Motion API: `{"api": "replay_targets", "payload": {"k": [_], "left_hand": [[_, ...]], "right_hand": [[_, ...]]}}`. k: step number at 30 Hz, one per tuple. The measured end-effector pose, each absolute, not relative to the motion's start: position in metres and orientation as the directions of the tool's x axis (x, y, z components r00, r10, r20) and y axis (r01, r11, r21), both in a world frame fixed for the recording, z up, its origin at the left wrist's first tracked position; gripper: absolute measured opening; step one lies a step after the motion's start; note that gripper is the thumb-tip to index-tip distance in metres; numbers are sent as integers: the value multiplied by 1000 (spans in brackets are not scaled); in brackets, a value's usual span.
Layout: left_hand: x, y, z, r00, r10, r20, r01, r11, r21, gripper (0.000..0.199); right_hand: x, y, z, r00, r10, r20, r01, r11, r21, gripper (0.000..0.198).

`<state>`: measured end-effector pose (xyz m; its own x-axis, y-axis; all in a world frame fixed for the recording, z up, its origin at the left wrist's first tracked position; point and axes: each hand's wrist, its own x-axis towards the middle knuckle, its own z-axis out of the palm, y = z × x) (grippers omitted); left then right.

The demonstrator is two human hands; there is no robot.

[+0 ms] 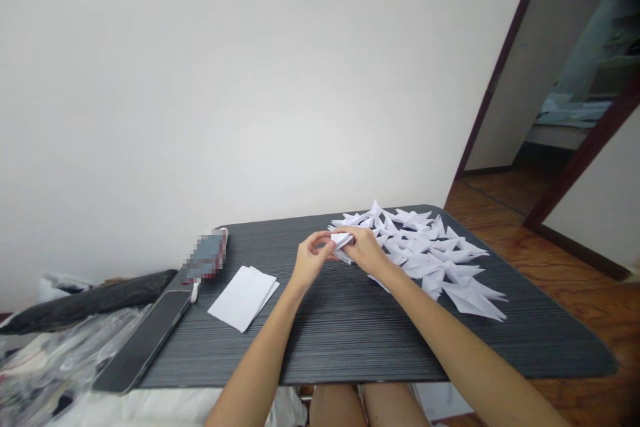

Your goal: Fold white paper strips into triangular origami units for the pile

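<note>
Between my two hands is a small piece of folded white paper (pixel 341 241), held just above the dark table. My left hand (pixel 313 257) pinches its left edge between thumb and fingers. On its right side, my right hand (pixel 366 248) grips the paper, and some of those fingers are hidden behind it. Right of my hands spread several folded white paper shapes with pointed ends (pixel 425 250), overlapping one another. A small stack of flat white paper sheets (pixel 243 297) lies to the left of my left forearm.
The dark striped table (pixel 360 347) stands against a white wall. A tablet-like black device (pixel 145 340) lies along its left edge, with a blurred-out object (pixel 206 255) behind it. Plastic-wrapped items (pixel 75 347) are heaped beyond the left edge. A doorway opens at right.
</note>
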<state>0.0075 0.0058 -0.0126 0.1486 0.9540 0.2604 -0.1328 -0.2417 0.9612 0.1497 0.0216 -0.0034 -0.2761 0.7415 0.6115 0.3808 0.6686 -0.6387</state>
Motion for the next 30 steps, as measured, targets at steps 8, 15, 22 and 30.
{"api": "replay_targets", "payload": {"k": [8, 15, 22, 30], "left_hand": [[14, 2, -22, 124, 940, 319, -81, -311, 947, 47], [6, 4, -9, 25, 956, 292, -259, -276, 926, 23], [4, 5, -11, -3, 959, 284, -219, -278, 935, 19], [6, 5, -16, -5, 897, 443, 86, -441, 894, 29]], "right_hand": [[150, 23, -7, -266, 781, 565, 452, 618, -643, 19], [157, 24, 8, -365, 863, 350, -43, 360, -932, 26], [166, 24, 14, -482, 729, 487, 15, 562, -827, 28], [161, 27, 7, -364, 853, 373, 66, 423, -904, 36]]}}
